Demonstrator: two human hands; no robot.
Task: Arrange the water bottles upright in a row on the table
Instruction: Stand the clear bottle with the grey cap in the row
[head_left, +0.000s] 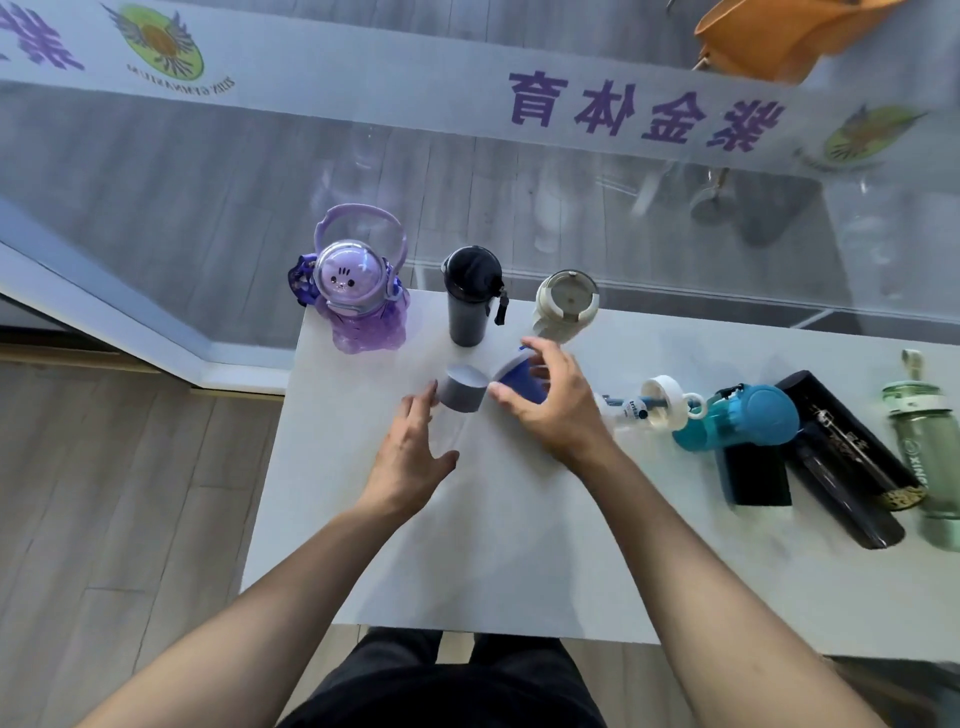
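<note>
Three bottles stand upright along the far edge of the white table (395, 561): a purple cat-faced bottle (358, 296), a black bottle (470, 301) and a cream bottle (566, 304). In front of them my left hand (410, 457) curls around the see-through body of a clear bottle with a grey cap (464, 395). My right hand (553, 405) grips a tilted blue bottle (519, 382) with a pale lid, close beside the grey cap. Lying flat to the right are a clear white-capped bottle (647, 405), a teal bottle (737, 423), two black bottles (841, 467) and a green bottle (930, 452).
A black box (756, 475) lies under the teal bottle. A glass wall with a printed white band (363, 78) rises just behind the table's far edge. Wood floor (104, 493) lies to the left of the table.
</note>
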